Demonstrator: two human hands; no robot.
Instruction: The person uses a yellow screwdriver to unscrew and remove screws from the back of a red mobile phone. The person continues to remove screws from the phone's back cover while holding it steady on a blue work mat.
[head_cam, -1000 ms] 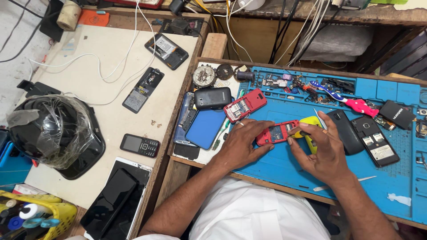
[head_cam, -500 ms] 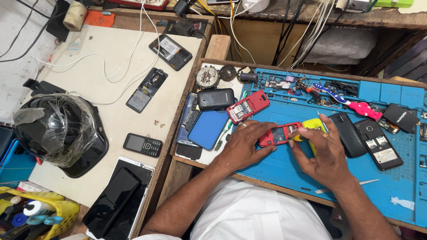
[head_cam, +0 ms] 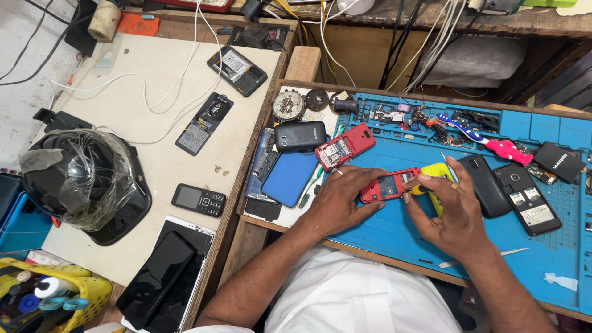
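Now both hands stay on the opened red phone (head_cam: 388, 185) over the blue mat (head_cam: 394, 231); left hand (head_cam: 338, 200) clasps it as before; right hand (head_cam: 447, 209) pinches a yellow tool (head_cam: 433, 176), barely shifted.

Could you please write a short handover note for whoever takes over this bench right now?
Left hand: holds the opened red phone on the blue mat.
Right hand: fingers at the phone's right end, with a yellow tool under them.
Nearby: second opened red phone, black phones to the right.
Done: back cover off, insides exposed.
Left: phone not closed up.
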